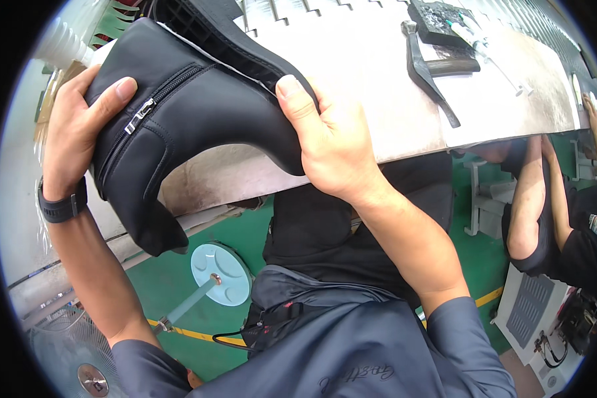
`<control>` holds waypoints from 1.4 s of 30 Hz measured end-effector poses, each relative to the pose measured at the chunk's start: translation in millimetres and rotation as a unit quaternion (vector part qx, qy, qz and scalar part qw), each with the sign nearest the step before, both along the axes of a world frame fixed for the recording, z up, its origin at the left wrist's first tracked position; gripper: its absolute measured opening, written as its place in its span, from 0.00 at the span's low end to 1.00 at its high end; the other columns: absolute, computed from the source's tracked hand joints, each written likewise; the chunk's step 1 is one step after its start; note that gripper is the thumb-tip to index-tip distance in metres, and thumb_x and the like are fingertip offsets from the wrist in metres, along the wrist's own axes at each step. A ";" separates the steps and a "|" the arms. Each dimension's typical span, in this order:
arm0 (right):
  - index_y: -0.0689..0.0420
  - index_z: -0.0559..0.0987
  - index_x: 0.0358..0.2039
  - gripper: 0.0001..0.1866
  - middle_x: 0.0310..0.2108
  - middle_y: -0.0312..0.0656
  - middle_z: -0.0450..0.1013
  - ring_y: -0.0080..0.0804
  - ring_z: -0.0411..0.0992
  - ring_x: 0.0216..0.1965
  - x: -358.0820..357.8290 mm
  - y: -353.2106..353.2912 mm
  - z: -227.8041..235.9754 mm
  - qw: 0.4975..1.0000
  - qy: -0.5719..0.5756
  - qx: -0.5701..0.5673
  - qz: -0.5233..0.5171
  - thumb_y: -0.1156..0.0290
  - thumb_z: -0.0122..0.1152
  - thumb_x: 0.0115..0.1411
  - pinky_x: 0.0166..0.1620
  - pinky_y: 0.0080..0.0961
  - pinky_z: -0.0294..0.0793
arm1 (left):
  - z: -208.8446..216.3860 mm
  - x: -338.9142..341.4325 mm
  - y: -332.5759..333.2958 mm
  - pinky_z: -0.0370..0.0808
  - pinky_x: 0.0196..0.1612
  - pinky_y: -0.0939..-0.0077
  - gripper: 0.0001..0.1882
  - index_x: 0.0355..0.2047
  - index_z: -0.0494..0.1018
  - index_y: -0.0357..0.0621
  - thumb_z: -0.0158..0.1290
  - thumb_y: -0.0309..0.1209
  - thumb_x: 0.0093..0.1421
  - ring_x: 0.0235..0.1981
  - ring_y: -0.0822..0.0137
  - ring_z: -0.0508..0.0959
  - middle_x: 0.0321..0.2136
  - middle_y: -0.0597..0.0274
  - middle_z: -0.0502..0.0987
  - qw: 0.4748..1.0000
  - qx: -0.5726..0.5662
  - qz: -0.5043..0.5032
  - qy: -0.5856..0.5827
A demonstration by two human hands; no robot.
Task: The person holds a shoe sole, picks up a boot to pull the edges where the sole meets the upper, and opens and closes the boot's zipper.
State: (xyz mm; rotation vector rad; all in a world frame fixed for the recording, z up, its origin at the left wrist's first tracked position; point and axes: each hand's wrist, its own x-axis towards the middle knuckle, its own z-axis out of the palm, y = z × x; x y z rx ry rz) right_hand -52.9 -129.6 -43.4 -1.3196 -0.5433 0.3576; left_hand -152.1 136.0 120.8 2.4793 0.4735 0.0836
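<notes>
A black ankle boot (205, 119) is held on its side above the table edge, its zipper (159, 99) with a silver pull facing up. My left hand (86, 119) grips the heel end, thumb on the leather beside the zipper. My right hand (328, 136) is closed on the toe end, its thumb at the seam where upper meets sole. The black sole (239, 43) runs along the far side; at the heel end it stands apart from the upper, showing a grid-patterned inner face and a pale edge line. The fingers under the boot are hidden.
A hammer (438, 69) lies on the pale worktable (371, 86), near a dark block (438, 23) and slim white-and-green tools (487, 50). Below are a light-blue round base (220, 273) with a pole and a fan (79, 358). Another person's arm (530, 199) is at the right.
</notes>
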 end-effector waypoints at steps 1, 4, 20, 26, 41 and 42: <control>0.65 0.83 0.39 0.22 0.26 0.46 0.79 0.34 0.77 0.29 0.7 -0.8 0.3 1.000 -0.002 -0.001 0.000 0.55 0.59 0.78 0.37 0.35 0.76 | -6.7 -1.2 6.8 0.81 0.43 0.79 0.32 0.55 0.78 0.25 0.68 0.47 0.67 0.36 0.74 0.84 0.40 0.57 0.86 0.999 -0.036 0.000 -0.005; 0.65 0.84 0.39 0.21 0.27 0.48 0.80 0.37 0.77 0.29 3.1 -7.1 3.7 0.999 0.011 -0.027 0.025 0.56 0.60 0.76 0.37 0.37 0.76 | -34.3 -9.4 21.6 0.81 0.46 0.78 0.30 0.54 0.79 0.26 0.68 0.44 0.67 0.38 0.74 0.84 0.42 0.58 0.85 0.993 -0.110 -0.017 -0.027; 0.72 0.64 0.74 0.45 0.65 0.56 0.74 0.38 0.74 0.65 -7.7 -35.9 16.0 0.957 -0.129 -0.176 0.193 0.70 0.76 0.62 0.69 0.35 0.71 | -91.3 3.0 -38.0 0.76 0.54 0.65 0.15 0.41 0.77 0.37 0.70 0.30 0.61 0.46 0.54 0.80 0.41 0.54 0.79 0.964 0.132 -0.159 -0.169; 0.72 0.60 0.76 0.49 0.67 0.56 0.73 0.39 0.73 0.67 -2.2 -27.1 25.0 0.948 -0.107 -0.201 0.221 0.70 0.77 0.61 0.71 0.35 0.69 | -88.1 10.0 -41.3 0.74 0.44 0.65 0.23 0.35 0.74 0.39 0.77 0.37 0.52 0.38 0.56 0.76 0.34 0.59 0.75 0.966 0.116 -0.173 -0.152; 0.67 0.56 0.79 0.52 0.69 0.62 0.69 0.54 0.71 0.70 -2.1 -26.7 17.6 0.956 -0.033 -0.128 0.261 0.74 0.77 0.60 0.71 0.39 0.69 | -107.2 15.5 -52.1 0.70 0.42 0.65 0.30 0.33 0.71 0.40 0.77 0.48 0.51 0.36 0.56 0.70 0.31 0.58 0.71 0.964 0.026 -0.174 -0.198; 0.67 0.56 0.79 0.52 0.70 0.62 0.68 0.54 0.70 0.71 -1.9 -25.9 17.5 0.956 -0.047 -0.130 0.259 0.74 0.77 0.60 0.72 0.38 0.68 | -104.9 14.3 -53.6 0.70 0.42 0.65 0.30 0.33 0.71 0.40 0.77 0.48 0.51 0.36 0.56 0.70 0.31 0.58 0.71 0.964 0.026 -0.174 -0.199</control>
